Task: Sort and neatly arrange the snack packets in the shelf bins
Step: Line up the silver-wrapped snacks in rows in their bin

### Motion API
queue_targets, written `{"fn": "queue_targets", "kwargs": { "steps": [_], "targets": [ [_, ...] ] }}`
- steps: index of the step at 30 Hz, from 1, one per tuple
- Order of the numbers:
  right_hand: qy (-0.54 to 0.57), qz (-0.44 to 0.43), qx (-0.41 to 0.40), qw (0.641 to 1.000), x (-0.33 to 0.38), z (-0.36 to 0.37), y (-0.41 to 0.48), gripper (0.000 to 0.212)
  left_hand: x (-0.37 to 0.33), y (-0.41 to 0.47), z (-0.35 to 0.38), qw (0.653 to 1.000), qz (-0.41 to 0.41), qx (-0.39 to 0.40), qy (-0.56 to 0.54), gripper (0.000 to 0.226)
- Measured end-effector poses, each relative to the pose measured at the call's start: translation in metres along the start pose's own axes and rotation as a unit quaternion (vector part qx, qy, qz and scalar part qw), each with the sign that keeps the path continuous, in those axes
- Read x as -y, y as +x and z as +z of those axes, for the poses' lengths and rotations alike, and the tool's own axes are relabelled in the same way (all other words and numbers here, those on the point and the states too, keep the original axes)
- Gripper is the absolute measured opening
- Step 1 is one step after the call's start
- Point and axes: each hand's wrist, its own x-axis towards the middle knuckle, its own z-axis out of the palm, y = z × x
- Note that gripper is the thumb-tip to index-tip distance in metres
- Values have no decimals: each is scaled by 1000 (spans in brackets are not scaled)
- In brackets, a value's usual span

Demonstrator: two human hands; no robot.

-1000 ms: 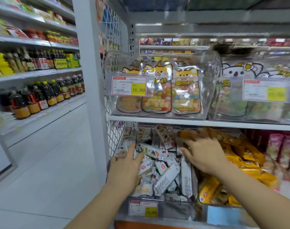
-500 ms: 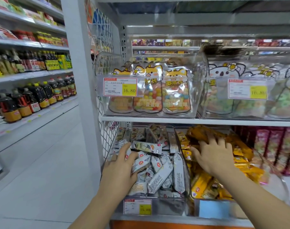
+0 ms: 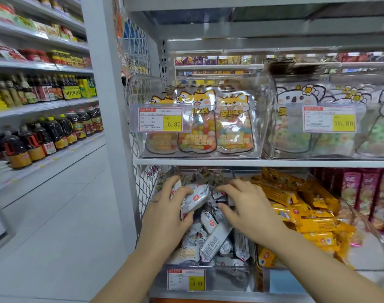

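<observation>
Left grip (image 3: 165, 212): closed round one silver snack packet (image 3: 195, 198), with fingers and thumb curled about its left end.
Held packet: raised just above the heap and tilted, its red round logo turned to the camera.
Right grip (image 3: 246, 207): placed palm down over the back of the same heap, fingers spread and bent. Whether a packet is pinched under them cannot be told.
Silver packets (image 3: 215, 239): piled loosely and at mixed angles in the left clear bin (image 3: 229, 278) on the lower shelf. Both grips are inside this bin.
Lower price tag (image 3: 186, 279): fixed to the front wall of that bin, with 15.80 printed on its yellow patch.
Yellow packets (image 3: 313, 218): heaped in the next clear bin (image 3: 373, 243), just to the right of the silver ones. A few are seen close under the right forearm.
Pink packets (image 3: 368, 193): stood upright in a row at the far right of the lower shelf.
Shelf board (image 3: 252, 162): a white board set above the lower bins, with two clear bins carried on it.
Fox candy pouches (image 3: 232, 125): stood upright in the left upper bin behind a tag (image 3: 160, 119) marked 16.80.
Koala pouches (image 3: 296, 119): stood in the right upper bin, blurred.
Wire mesh panel (image 3: 143, 189): seen just left of the silver bin.
Dark bottles (image 3: 55, 132): lined up on the shelving across the aisle to the left.
</observation>
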Motion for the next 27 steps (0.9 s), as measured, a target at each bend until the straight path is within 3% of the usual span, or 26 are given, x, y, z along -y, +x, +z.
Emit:
{"fn": "queue_targets", "kwargs": {
  "steps": [5, 10, 17, 22, 27],
  "targets": [
    [3, 55, 85, 995, 5, 12, 19, 52, -7, 33, 11, 993, -110, 7, -51, 37],
    [39, 56, 86, 994, 7, 18, 28, 61, 6, 62, 33, 975, -185, 22, -118, 41],
    [29, -17, 121, 992, 15, 40, 45, 66, 33, 59, 51, 984, -153, 27, -90, 61],
    [30, -23, 95, 995, 22, 54, 57, 68, 34, 54, 43, 967, -203, 10, -154, 39],
    [-3, -8, 70, 997, 31, 60, 72, 71, 42, 59, 47, 969, -197, -41, -143, 36]
  ]
}}
